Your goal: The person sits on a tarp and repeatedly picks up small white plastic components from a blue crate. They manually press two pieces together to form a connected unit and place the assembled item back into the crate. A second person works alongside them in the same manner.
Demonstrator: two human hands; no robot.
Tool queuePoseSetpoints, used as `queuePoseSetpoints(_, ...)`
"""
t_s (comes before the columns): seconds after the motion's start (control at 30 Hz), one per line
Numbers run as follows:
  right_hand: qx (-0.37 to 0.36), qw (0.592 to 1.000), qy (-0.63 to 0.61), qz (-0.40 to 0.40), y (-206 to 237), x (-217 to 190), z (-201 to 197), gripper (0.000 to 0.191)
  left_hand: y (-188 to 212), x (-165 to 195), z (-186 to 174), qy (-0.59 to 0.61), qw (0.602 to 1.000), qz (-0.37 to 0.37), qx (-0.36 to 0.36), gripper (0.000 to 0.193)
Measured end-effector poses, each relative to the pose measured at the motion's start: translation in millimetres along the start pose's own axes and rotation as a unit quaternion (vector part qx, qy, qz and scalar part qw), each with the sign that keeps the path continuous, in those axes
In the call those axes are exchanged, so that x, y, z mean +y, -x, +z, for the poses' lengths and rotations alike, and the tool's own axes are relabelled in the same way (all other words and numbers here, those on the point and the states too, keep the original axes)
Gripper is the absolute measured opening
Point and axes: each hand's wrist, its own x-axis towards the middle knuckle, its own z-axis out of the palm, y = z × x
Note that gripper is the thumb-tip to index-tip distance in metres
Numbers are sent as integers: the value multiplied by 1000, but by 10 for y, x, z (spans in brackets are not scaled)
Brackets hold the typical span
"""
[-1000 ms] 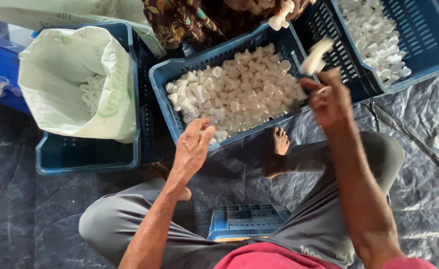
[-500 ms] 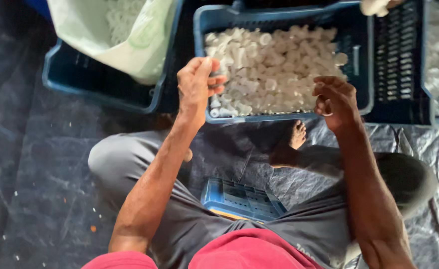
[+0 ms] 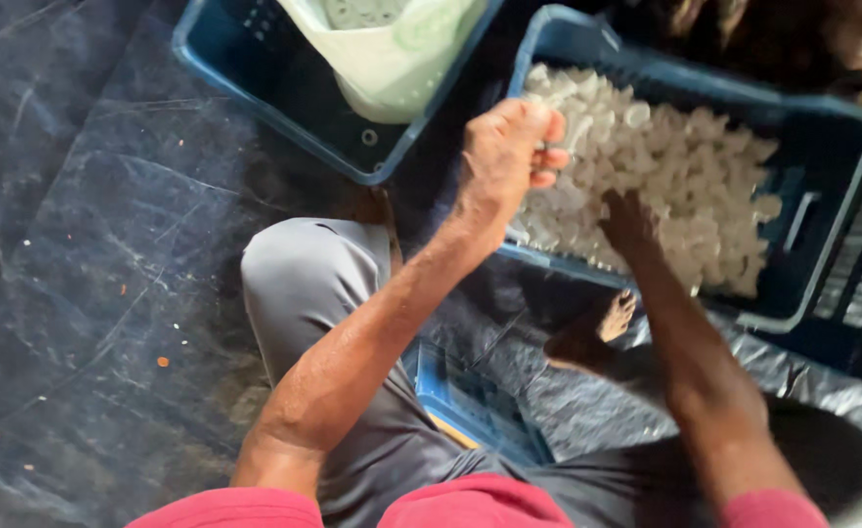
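Left hand [image 3: 507, 161]: curled into a loose fist over the blue crate's [image 3: 822, 264] near-left edge — contents unclear.
Right hand [image 3: 631, 223]: fingers buried among white pieces [image 3: 690, 176] — grip not discernible.

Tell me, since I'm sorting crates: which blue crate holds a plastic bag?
The upper-left blue crate, lined with a pale green bag; the right crate holds loose white pieces.

A: What is changing since a second ago?

B: The left hand [image 3: 505, 161] is lifting off the knee; it is now curling into a loose fist at the near rim of the blue crate [image 3: 841, 200].

A: And the right hand [image 3: 630, 223]?

B: It is dropping from above the crate, fingers now pressing into the white pieces [image 3: 685, 181]; the strip it was holding is gone.
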Motion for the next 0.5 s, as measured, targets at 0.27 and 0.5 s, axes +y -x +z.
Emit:
queuePoseSetpoints(0.27,207,914,-349,-12,91,215,-662,38,-80,-120,174,-149,988,30,-29,32)
queuePoseSetpoints(0.5,123,671,-725,93,832,-384,-1681,31,122,-256,476,-283,924,234,-109,35)
